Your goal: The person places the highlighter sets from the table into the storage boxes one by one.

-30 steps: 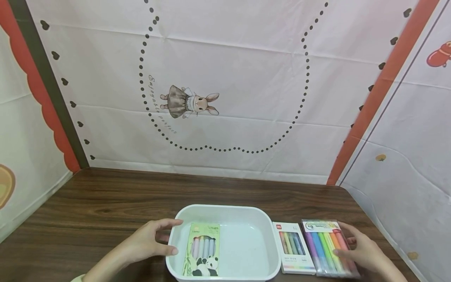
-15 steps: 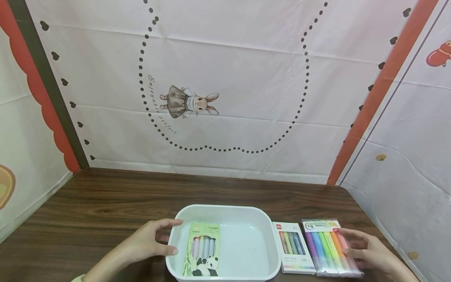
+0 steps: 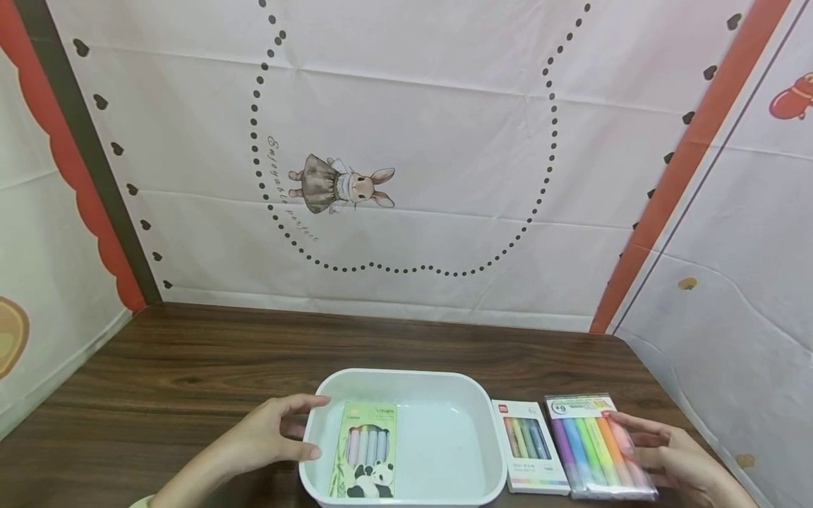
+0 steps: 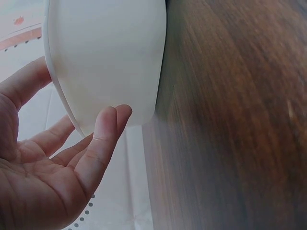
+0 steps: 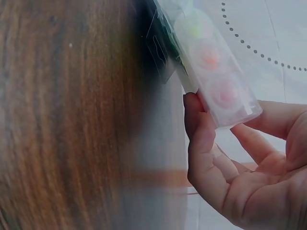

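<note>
A white plastic tub [image 3: 444, 451] stands at the table's front, with a green panda-print box of pens [image 3: 365, 451] lying inside on its left. My left hand [image 3: 273, 434] holds the tub's left rim, some digits reaching over it and others outside the wall. In the left wrist view, that hand [image 4: 62, 163] straddles the rim of the tub [image 4: 105, 57]. My right hand [image 3: 673, 455] grips the right edge of a clear pack of rainbow-coloured markers [image 3: 593, 448]. The right wrist view shows the pack [image 5: 225, 91] tilted between thumb and fingers of my hand [image 5: 249, 177].
Between the tub and the marker pack lies a white box of coloured pens [image 3: 530, 448], close against the tub's right side. The dark wooden table [image 3: 254, 346] reaches back to a printed white cloth [image 3: 444, 176]. More cloth hangs at both sides.
My right hand has shifted a little right and its grip has moved to the marker pack's right edge. The pack's near end has shifted slightly right. My left hand and the tub stay still.
</note>
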`<action>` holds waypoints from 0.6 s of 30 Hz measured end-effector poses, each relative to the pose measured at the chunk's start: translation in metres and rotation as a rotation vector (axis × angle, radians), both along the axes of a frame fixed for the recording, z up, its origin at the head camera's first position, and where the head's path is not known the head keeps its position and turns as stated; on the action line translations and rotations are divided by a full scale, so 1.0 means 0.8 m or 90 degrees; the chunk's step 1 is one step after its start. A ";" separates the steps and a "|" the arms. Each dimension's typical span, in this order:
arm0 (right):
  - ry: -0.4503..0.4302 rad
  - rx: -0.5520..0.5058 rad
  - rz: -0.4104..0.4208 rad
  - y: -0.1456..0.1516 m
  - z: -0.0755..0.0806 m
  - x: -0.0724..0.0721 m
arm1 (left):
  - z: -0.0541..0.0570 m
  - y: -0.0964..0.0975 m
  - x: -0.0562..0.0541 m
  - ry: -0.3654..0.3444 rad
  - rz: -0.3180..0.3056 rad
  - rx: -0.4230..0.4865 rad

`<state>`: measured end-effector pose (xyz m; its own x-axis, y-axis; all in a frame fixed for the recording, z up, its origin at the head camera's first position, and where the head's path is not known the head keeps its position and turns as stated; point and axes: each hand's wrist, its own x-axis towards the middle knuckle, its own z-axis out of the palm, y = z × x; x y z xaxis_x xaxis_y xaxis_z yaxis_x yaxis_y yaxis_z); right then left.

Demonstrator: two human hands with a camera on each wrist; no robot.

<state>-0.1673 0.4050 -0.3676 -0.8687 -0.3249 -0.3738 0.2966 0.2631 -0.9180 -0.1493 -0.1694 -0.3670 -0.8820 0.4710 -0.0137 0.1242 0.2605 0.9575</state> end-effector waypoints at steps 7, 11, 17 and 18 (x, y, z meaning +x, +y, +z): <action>-0.020 -0.032 -0.005 -0.001 -0.001 0.002 | 0.000 0.000 0.000 -0.003 -0.007 0.013; -0.026 -0.048 -0.006 -0.001 -0.002 0.002 | -0.001 0.000 0.000 -0.008 -0.008 0.018; -0.030 -0.061 -0.007 -0.001 -0.003 0.002 | -0.001 0.000 0.000 -0.011 -0.008 0.022; -0.030 -0.058 -0.008 -0.001 -0.002 0.002 | -0.001 0.000 0.000 -0.010 -0.008 0.022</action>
<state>-0.1658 0.4045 -0.3696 -0.8547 -0.3490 -0.3844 0.3432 0.1756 -0.9227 -0.1494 -0.1697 -0.3675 -0.8758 0.4825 -0.0118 0.1115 0.2260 0.9677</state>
